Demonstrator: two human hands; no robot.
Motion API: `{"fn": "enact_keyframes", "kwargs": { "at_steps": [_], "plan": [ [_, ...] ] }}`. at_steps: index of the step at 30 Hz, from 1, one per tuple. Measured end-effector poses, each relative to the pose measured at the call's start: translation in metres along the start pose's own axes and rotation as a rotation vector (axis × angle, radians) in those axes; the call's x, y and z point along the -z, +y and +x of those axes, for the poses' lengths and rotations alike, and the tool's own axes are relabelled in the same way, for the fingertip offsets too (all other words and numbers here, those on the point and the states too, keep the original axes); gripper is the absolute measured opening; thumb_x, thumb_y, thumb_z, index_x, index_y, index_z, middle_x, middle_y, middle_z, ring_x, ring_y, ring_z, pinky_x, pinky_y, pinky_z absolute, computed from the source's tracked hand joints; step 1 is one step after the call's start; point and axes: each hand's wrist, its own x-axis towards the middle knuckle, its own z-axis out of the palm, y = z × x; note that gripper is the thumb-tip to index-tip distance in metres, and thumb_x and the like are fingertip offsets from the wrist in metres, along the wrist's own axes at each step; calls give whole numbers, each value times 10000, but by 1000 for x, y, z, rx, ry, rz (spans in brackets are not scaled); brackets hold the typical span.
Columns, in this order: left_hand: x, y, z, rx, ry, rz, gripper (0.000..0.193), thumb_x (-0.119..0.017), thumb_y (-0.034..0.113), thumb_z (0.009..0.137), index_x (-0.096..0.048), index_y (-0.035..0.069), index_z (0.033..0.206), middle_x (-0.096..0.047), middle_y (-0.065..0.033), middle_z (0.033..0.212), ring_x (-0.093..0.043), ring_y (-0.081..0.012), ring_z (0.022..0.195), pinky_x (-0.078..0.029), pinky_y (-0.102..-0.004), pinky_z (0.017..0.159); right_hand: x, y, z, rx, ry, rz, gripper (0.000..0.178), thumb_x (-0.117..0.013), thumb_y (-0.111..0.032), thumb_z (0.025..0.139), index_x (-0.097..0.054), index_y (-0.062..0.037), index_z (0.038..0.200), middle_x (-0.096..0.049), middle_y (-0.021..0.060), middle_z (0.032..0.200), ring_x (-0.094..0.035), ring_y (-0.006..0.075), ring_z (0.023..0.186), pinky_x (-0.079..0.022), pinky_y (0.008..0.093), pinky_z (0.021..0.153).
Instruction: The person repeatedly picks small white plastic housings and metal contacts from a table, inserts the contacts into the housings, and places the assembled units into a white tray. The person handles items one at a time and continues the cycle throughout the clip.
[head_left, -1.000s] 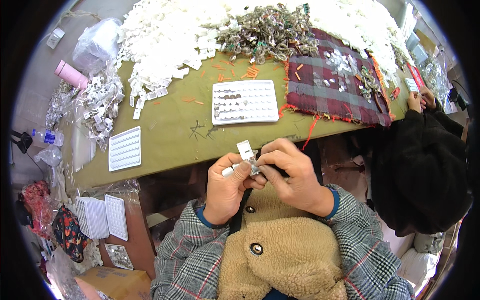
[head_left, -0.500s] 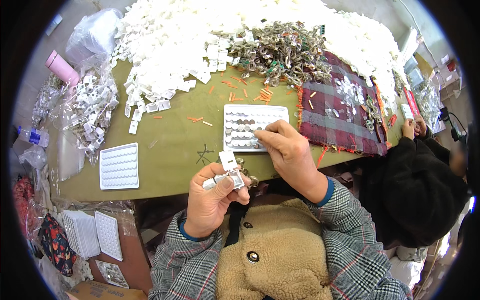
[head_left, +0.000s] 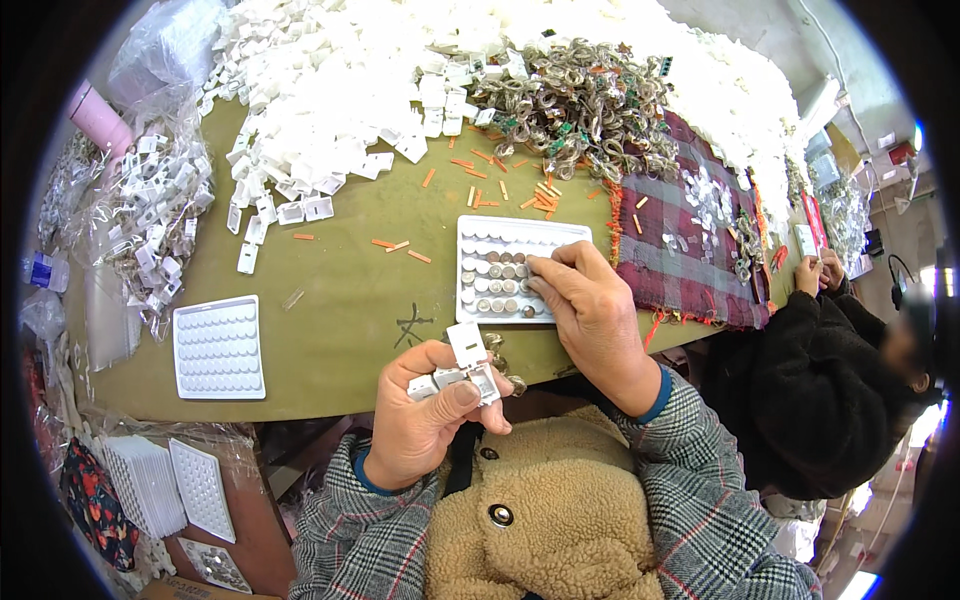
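Note:
My left hand (head_left: 425,415) is closed around a small white plastic battery case (head_left: 466,352) with its lid standing up. A coil of thin wire (head_left: 500,360) shows just behind the case. My right hand (head_left: 600,315) reaches over a white tray (head_left: 524,227) of round wells, several of them filled with silvery button cells (head_left: 497,286). Its thumb and forefinger are pinched together at the tray's right half, and whatever lies between the fingertips is hidden.
A second white tray (head_left: 218,345) lies at the left. Orange strips (head_left: 545,198) are scattered beyond the trays. White cases (head_left: 320,90) and coiled wires (head_left: 570,105) are heaped at the back. A plaid cloth (head_left: 680,235) lies at the right, near another person (head_left: 810,390).
The view has shifted slightly, so the table things appear displaced. My right hand stays at the tray with its fingertips pinched. My left hand keeps its hold on the battery case.

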Motion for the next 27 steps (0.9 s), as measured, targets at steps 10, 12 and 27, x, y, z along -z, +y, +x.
{"fn": "enact_keyframes", "kwargs": {
  "at_steps": [10,12,27],
  "plan": [
    [1,-1,0,-15,-8,2,325,-641,115,943,-542,-70,1192,-660,-263,977,-664,-232,691,-616,-414,645,9,4,6,104,-52,76,193,-655,66,805,-661,18,992,-617,130,912,-639,291,794,-533,348,705],
    [0,-1,1,-22,6,10,325,-636,121,948,-540,-64,1197,-658,-261,980,-660,-222,696,-616,-409,646,9,5,6,193,-124,3,242,-634,50,785,-651,11,1023,-609,136,949,-636,304,843,-535,364,731],
    [-17,-14,-12,-32,42,-72,217,-612,82,963,-579,-35,1144,-673,-174,1066,-692,-192,855,-627,-373,800,37,-38,-31,93,-122,354,159,-680,35,803,-648,-6,953,-614,124,943,-640,280,793,-525,343,696]
  ]
}}
